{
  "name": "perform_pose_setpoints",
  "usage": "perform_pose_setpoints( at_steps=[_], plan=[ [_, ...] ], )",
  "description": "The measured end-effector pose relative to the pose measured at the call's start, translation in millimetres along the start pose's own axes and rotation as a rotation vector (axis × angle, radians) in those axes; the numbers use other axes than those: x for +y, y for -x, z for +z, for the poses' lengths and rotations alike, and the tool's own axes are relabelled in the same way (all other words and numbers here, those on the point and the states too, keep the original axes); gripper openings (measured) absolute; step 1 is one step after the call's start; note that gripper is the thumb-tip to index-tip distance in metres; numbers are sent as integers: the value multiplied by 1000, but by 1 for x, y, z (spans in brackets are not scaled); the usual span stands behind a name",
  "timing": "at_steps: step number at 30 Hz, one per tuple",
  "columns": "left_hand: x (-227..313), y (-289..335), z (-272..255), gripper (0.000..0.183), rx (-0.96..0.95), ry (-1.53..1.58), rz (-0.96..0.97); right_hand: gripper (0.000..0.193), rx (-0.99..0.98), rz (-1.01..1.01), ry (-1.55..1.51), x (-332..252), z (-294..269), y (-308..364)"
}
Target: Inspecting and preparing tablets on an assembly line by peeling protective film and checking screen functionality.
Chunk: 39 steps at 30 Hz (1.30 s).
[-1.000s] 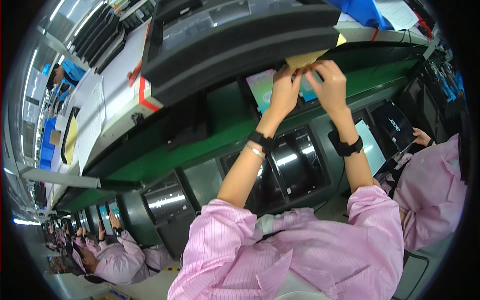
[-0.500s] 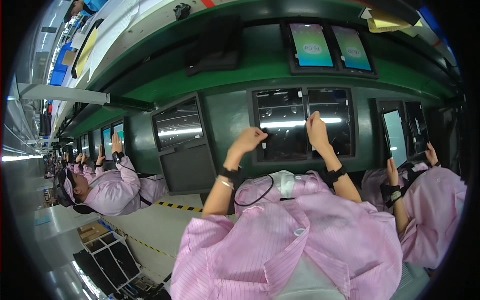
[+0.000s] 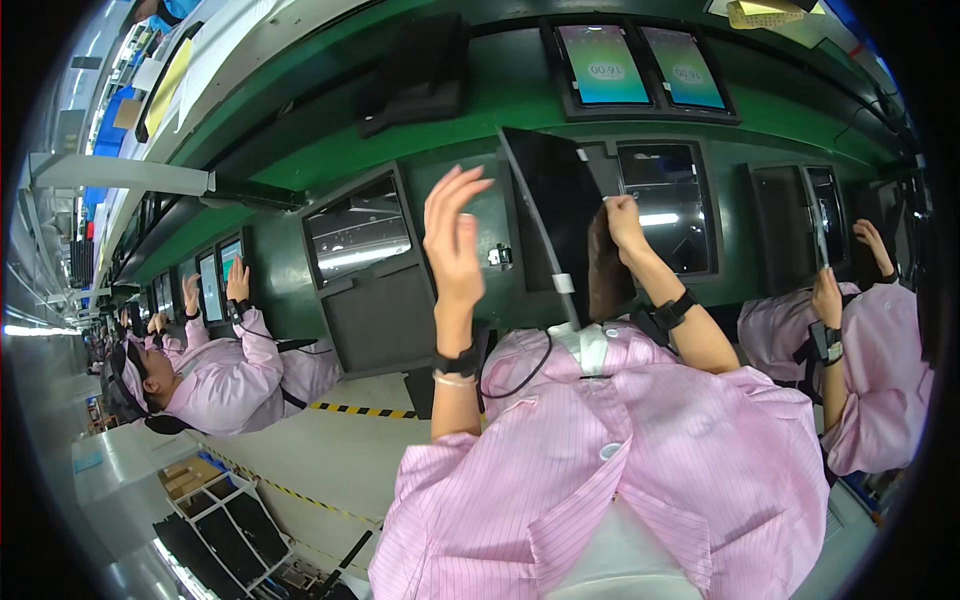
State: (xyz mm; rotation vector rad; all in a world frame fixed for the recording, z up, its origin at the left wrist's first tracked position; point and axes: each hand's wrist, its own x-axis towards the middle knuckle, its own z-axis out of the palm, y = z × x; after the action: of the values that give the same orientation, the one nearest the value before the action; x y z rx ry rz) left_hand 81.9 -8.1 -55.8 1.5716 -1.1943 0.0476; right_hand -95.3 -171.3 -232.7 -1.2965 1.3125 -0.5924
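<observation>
My right hand [image 3: 626, 224] grips the right edge of a dark tablet [image 3: 556, 200], which stands steeply tilted above the black foam tray [image 3: 713, 225]. White tabs stick out along the tablet's edges. Just left of the tablet, my left hand [image 3: 457, 245] is raised and open, its fingers apart and touching nothing. A second tablet [image 3: 660, 190], its screen dark and reflecting a ceiling light, lies in the tray's right compartment. The left compartment is partly hidden behind the lifted tablet.
Beyond the green bench strip, two tablets with lit screens [image 3: 605, 75] lie in another tray. A tray with one dark tablet [image 3: 360, 235] sits to my left. Black trays [image 3: 415, 85] are stacked at the back. Co-workers in pink work on both sides; the right one holds a tablet [image 3: 815, 215].
The left tablet has come up out of its compartment and tilted, held in my right hand. My left hand has moved up and left, away from it, its fingers opening.
</observation>
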Motion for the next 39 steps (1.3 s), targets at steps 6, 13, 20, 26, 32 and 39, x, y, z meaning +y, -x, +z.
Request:
perform_pose_setpoints(
  at_steps=[6,13,20,26,32,39],
  plan=[
    [53,-36,41,20,-130,130,519,24,-1075,466,-544,-56,18,75],
    [72,-41,28,31,113,320,430,10,-318,-422,77,-141,-26,126],
    [85,-50,-12,36,389,0,472,21,-24,-1557,223,-216,-124,194],
    [100,-53,-28,34,476,-301,574,20,43,-1778,478,-229,-110,210],
    [104,-51,-34,34,417,-333,582,24,137,-1665,570,-234,-107,202],
    [105,-54,-40,32,316,-427,607,24,149,-1690,582,-233,-104,194]
  ],
)
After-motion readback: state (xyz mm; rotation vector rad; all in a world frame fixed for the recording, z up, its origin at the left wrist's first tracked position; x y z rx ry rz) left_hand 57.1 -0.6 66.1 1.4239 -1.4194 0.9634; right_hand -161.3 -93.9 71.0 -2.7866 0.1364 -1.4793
